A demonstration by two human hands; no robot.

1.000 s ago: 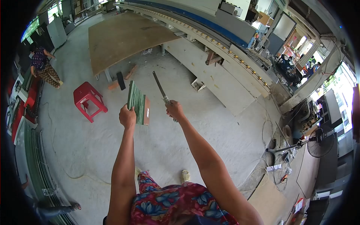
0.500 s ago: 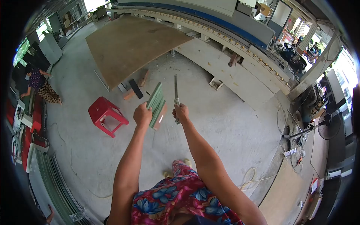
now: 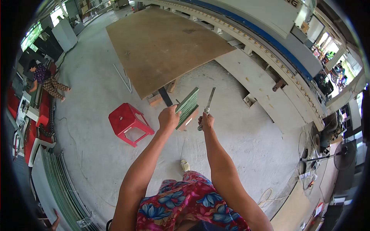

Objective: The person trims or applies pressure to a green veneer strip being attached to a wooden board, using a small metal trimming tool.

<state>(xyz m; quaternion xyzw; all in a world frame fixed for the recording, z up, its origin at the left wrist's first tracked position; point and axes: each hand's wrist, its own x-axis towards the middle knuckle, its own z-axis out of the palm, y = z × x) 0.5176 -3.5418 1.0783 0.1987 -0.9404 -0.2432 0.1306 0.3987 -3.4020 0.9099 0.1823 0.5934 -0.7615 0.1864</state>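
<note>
My left hand (image 3: 169, 118) is closed around the left edge of a stack of green strips (image 3: 187, 107), held tilted in front of me; a brownish piece shows at its lower right side. To the right of the stack, my right hand (image 3: 206, 121) grips the wrapped handle of a long thin metal tool (image 3: 211, 101), its blade pointing up and away. The tool and the stack are apart. What kind of tool it is cannot be made out.
A red plastic stool (image 3: 129, 122) stands left of my hands. Ahead is a large brown board (image 3: 165, 46) beside a long machine (image 3: 266, 57). A co-worker (image 3: 48, 81) bends at the far left. Cables (image 3: 269, 198) lie at the lower right.
The view has turned and moved forward, so the stool and board appear shifted to the right. Both hands keep their holds, and one shoe now shows ahead of the trousers.
</note>
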